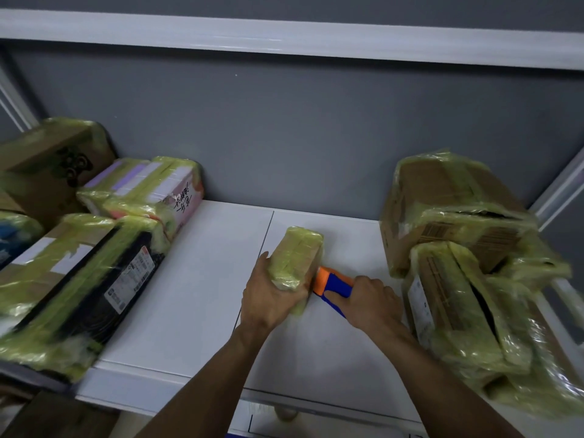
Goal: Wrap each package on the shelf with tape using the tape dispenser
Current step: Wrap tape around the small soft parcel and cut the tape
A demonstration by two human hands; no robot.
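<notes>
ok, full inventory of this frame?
small package: 1, yellow-green tape, shelf middle
tape dispenser: 1, orange-blue, at small package's right side
brown box: 1, taped, back left
pink-white package: 1, taped, left
black package: 1, taped, front left
blue package: 1, far left edge
cardboard box: 1, brown, taped, right
front-right package: 1, brown, taped, before cardboard box
shelf: 1, white
wall: grey, behind
left hand: grips small package
right hand: grips tape dispenser
</notes>
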